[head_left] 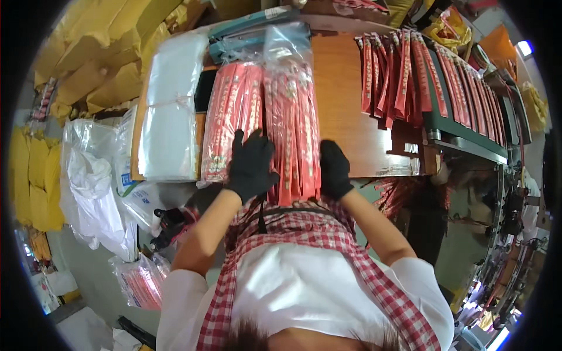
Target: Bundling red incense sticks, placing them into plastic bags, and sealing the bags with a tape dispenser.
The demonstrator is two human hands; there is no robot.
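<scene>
Both of my hands wear black gloves. My left hand [250, 164] presses on the left side of a clear plastic bag [291, 111] filled with long red packets. My right hand [333, 168] grips the same bag's right side near its lower end. The bag lies lengthwise on a wooden table [345, 99], its open top reaching toward a teal sealing machine [246, 32]. A second filled bag of red packets [231, 117] lies just to the left, beside my left hand.
A stack of empty clear bags [170, 111] lies at the table's left. Rows of red packets [433, 76] ride a conveyor at the right. Yellow bundles [99, 52] pile up at the back left; white plastic sacks [93, 181] and bagged packets [140, 281] sit on the floor.
</scene>
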